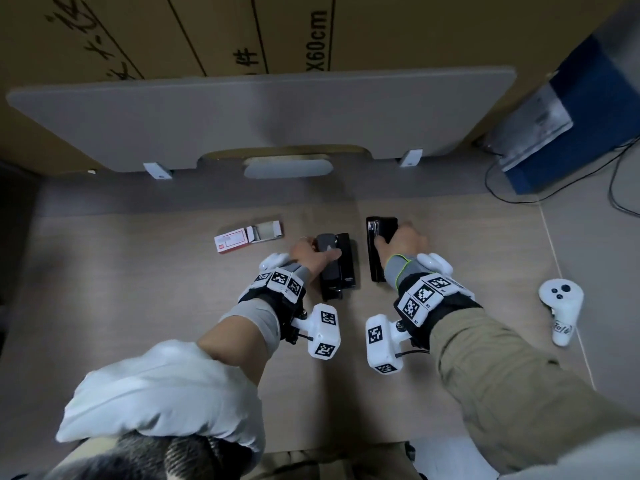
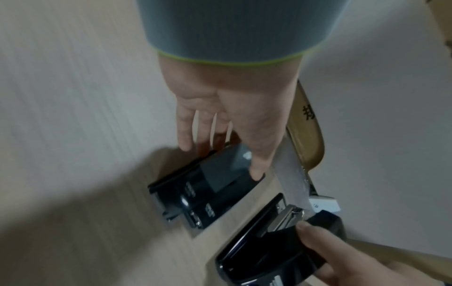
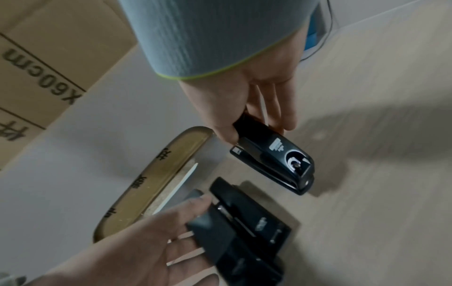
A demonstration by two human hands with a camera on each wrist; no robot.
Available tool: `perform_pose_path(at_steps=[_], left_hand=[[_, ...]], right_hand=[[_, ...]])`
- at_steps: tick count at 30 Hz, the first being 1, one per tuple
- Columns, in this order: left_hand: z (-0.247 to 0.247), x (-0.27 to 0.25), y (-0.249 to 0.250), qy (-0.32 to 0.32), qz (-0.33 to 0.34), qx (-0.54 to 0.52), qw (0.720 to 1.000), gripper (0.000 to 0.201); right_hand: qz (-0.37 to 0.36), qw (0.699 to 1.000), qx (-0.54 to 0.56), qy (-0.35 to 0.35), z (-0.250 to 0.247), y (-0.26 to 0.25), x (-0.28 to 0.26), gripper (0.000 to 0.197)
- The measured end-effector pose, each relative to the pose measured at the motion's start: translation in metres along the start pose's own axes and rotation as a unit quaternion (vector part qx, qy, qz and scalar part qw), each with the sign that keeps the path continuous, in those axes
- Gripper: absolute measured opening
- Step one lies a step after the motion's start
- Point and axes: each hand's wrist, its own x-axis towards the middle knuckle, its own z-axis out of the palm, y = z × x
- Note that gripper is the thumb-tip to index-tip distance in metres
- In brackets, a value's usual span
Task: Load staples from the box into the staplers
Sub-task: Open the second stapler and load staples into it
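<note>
A red-and-white staple box (image 1: 239, 239) lies on the table with its tray slid out to the right, left of both hands. My left hand (image 1: 310, 254) holds a grey-topped stapler (image 1: 329, 268) between thumb and nearly straight fingers (image 2: 183, 135); a black stapler (image 1: 347, 263) lies against its right side. My right hand (image 1: 398, 240) grips another black stapler (image 1: 375, 258) at its far end, thumb on one side and fingers on the other. The metal staple channel (image 2: 286, 214) shows on that stapler. In the right wrist view the held stapler (image 3: 274, 154) is seen from its other face.
A white handheld controller (image 1: 561, 306) lies on the table at the right. A grey divider panel (image 1: 259, 116) stands along the back edge, with a cardboard box (image 1: 173, 32) behind it. A blue box (image 1: 554, 116) and cables sit at the far right.
</note>
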Motion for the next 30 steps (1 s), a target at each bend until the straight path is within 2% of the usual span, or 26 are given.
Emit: perform_pose_path(at_steps=[6,11,14,16,18,20,22,23,25,27,30], left_hand=[[0.011,0.008,-0.006,0.036,-0.013,0.057,0.998,0.053],[-0.005,0.006,-0.001,0.059,-0.003,0.115,0.992,0.035],[-0.017,0.004,-0.001,0.032,-0.019,0.133,0.99,0.04],[-0.028,0.004,-0.007,0.027,-0.027,0.133,0.99,0.046],[-0.041,0.001,-0.016,0.025,-0.033,0.09,0.995,0.048],[-0.056,-0.001,-0.029,0.02,-0.05,0.008,0.999,0.057],[-0.069,-0.005,-0.04,0.009,-0.068,-0.07,0.995,0.065],[-0.073,-0.006,-0.044,-0.002,-0.084,-0.096,0.992,0.06],[-0.093,-0.012,-0.056,-0.033,-0.123,-0.111,0.986,0.034],[-0.112,-0.012,-0.074,-0.073,-0.145,-0.105,0.981,0.036],[-0.139,-0.01,-0.103,-0.119,-0.148,-0.107,0.976,0.047]], right_hand=[[-0.005,0.998,-0.051,-0.042,0.018,0.021,0.017,0.041],[-0.034,0.998,-0.041,-0.036,0.019,0.005,0.016,0.057],[-0.098,0.995,-0.028,0.016,0.018,-0.012,0.013,0.052],[-0.154,0.988,-0.022,0.023,0.013,-0.029,0.005,0.044],[-0.193,0.98,0.007,-0.045,0.018,-0.051,-0.005,0.037],[-0.213,0.959,0.026,-0.183,0.032,-0.074,-0.025,0.035],[-0.237,0.935,-0.045,-0.259,0.05,-0.088,-0.043,0.039],[-0.25,0.923,-0.102,-0.273,0.058,-0.091,-0.05,0.043],[-0.274,0.901,-0.184,-0.281,0.078,-0.103,-0.068,0.053],[-0.275,0.896,-0.217,-0.273,0.094,-0.116,-0.081,0.057],[-0.266,0.903,-0.23,-0.246,0.113,-0.137,-0.098,0.045]])
